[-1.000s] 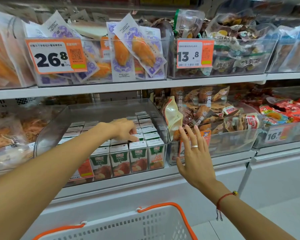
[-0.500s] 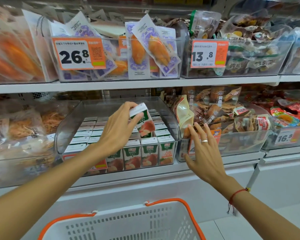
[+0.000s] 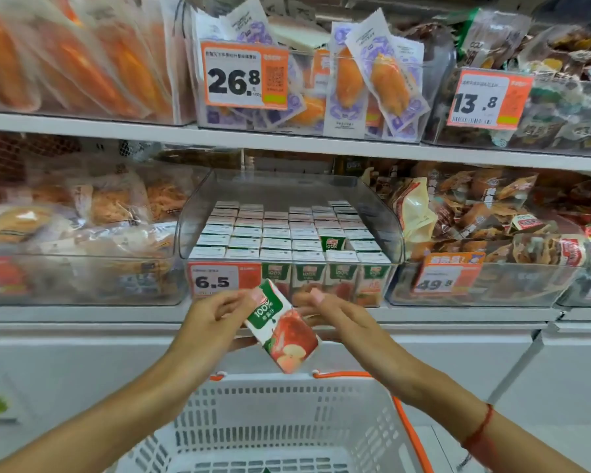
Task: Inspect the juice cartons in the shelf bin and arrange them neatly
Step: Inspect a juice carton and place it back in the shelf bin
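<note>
A juice carton [image 3: 282, 327] tilts above the basket [image 3: 273, 421], gripped in our left hand [image 3: 215, 322]; our right hand [image 3: 335, 319] touches its far edge, fingers loosely curled. Beyond, rows of cartons [image 3: 277, 237] fill the clear bin [image 3: 386, 227].

We see two bare forearms without sleeves, the left hand [image 3: 215, 319] unadorned and with short nails, the right hand [image 3: 338, 315] likewise bare, and a thin red string bracelet [image 3: 480, 430] looped around our right wrist.
</note>
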A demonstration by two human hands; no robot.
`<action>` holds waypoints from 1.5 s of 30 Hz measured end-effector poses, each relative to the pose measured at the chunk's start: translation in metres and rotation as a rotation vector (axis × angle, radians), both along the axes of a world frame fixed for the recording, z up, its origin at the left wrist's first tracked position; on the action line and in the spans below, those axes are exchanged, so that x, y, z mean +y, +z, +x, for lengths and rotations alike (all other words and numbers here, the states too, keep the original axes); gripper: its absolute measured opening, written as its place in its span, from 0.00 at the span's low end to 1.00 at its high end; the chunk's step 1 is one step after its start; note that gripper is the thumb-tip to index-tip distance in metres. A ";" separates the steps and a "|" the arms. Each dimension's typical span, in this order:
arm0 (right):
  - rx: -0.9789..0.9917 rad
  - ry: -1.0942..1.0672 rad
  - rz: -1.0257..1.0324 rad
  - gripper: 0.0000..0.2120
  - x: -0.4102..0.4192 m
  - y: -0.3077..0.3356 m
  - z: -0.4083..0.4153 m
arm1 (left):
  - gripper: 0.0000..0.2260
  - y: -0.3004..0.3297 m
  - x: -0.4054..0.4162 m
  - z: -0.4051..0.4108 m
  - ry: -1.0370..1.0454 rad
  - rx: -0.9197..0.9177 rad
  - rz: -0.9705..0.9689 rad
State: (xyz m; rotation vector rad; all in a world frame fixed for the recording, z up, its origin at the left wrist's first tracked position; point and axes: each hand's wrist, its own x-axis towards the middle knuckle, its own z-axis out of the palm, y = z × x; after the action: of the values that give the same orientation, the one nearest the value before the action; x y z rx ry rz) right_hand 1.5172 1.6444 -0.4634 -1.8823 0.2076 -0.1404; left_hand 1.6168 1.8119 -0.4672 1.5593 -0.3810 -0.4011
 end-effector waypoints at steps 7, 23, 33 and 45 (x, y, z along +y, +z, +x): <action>0.022 0.039 0.080 0.11 0.025 -0.014 0.006 | 0.11 -0.010 0.012 -0.003 -0.056 0.113 0.045; 0.223 0.089 0.223 0.17 0.006 -0.015 0.005 | 0.13 -0.016 0.009 -0.002 -0.166 0.199 0.057; 0.089 -0.150 -0.053 0.23 0.011 -0.025 0.005 | 0.05 -0.029 0.007 -0.002 0.020 0.011 0.141; 0.017 -0.036 -0.102 0.20 0.009 -0.025 0.001 | 0.18 -0.031 0.002 -0.005 0.017 0.089 0.202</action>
State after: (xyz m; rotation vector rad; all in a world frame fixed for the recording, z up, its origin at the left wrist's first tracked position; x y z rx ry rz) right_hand 1.5179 1.6535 -0.4885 -1.9821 0.2506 -0.1624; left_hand 1.6116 1.8138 -0.4978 1.7325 -0.2643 -0.5069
